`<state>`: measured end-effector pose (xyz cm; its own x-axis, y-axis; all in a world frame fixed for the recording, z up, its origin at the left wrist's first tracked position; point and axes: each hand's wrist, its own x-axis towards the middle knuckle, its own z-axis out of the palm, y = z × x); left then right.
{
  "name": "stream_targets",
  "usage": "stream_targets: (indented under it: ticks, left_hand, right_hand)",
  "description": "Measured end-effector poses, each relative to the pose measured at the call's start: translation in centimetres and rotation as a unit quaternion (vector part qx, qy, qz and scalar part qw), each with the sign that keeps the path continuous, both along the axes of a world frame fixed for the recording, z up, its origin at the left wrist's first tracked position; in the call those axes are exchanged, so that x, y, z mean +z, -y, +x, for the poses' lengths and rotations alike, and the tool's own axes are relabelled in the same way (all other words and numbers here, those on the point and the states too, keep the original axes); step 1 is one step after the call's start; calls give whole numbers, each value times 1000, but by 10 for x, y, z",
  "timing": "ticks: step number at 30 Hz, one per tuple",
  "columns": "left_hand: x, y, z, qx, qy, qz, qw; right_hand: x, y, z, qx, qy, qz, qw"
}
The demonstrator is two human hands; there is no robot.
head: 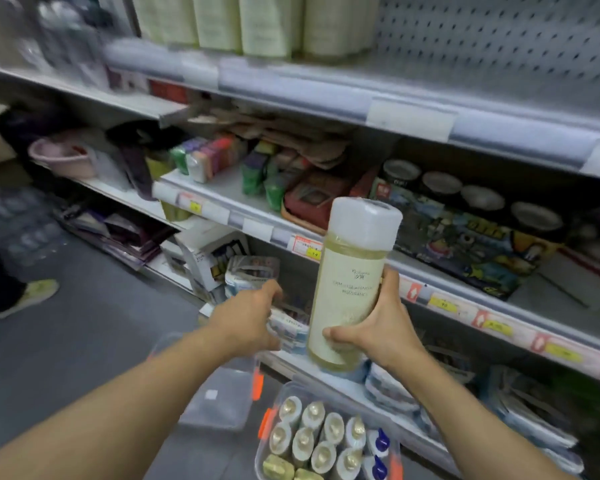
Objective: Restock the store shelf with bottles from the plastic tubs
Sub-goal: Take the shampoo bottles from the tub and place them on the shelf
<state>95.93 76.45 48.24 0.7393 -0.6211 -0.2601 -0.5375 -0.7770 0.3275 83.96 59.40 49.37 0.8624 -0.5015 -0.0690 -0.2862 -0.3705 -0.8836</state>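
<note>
Grey metal store shelving (326, 95) fills the aisle. Left hand (246, 320) reaches toward the low shelf edge, fingers loosely relaxed, grasping nothing. Right hand (374, 327) grips a tall pale-yellow plastic bottle with a white cap (352, 278) upright, above a clear plastic tub of bottles (323, 441) on the floor.

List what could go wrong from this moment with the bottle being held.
1. The right hand grips the tall bottle low on its body only, while the left hand is off it; top-heavy, it might tip or slip.
2. The tub of bottles sits right below, so a drop would likely hit them.
3. The top shelf already holds matching bottles at its edge; a careless push could knock one.
</note>
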Motion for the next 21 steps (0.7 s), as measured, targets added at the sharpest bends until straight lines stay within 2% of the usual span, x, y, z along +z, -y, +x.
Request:
stream_targets:
  ticks: [7,12,21]
  left_hand:
    - [107,1,13,25,30,-70,997]
    - [175,5,30,21,95,-92,991]
    - [240,15,95,10,109,-112,988]
  right_hand:
    - [105,5,11,2,79,-52,995]
    - [171,8,26,-1,123,-81,989]
    - [238,11,91,-37,155,-111,981]
